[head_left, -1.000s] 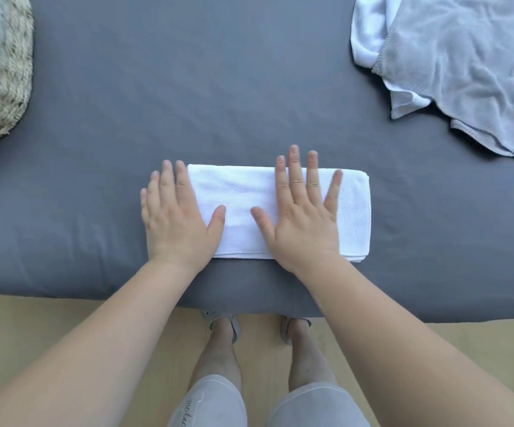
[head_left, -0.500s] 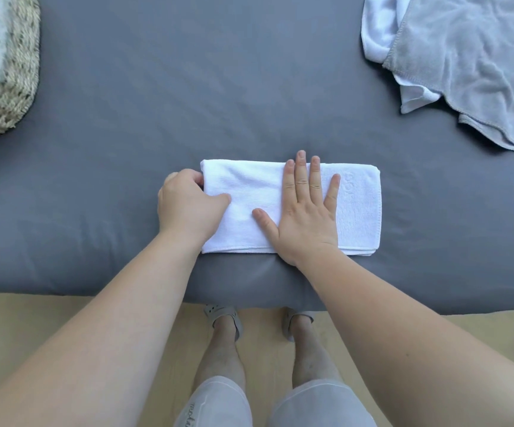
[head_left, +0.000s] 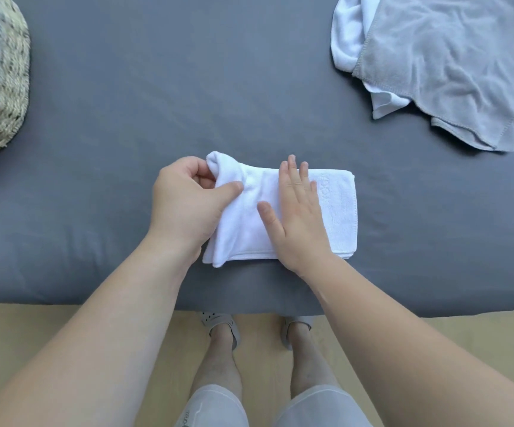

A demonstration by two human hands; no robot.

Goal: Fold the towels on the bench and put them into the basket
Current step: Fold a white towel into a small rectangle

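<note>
Since a second ago, the left fingers [head_left: 201, 167] have gone from lying flat beside the white hand towel [head_left: 338, 211] to curling round its left end. The thumb is on top and the other fingers are tucked beneath, so that end now rises off the bench [head_left: 187, 87] in a soft roll. The left hand [head_left: 184, 204] has drawn rightward with it. The right fingers [head_left: 292, 174] remain straight and close together. The right hand [head_left: 298, 223] presses flat on the towel's middle and pins the folded strip near the bench's front edge, directly before us.

We read this as the start of the next fold, with the left end about to be carried over towards the right end to halve the strip. The right hand will probably need to slide out as the flap comes across.

Farther out, at the bench's far right, a grey towel [head_left: 452, 63] lies crumpled over a second white towel [head_left: 346, 35], both unfolded. At the far left stands the woven basket [head_left: 3, 87], well apart from the hands. Something pale shows in it, though we cannot tell what. One towel is mid-fold, and two more wait.
</note>
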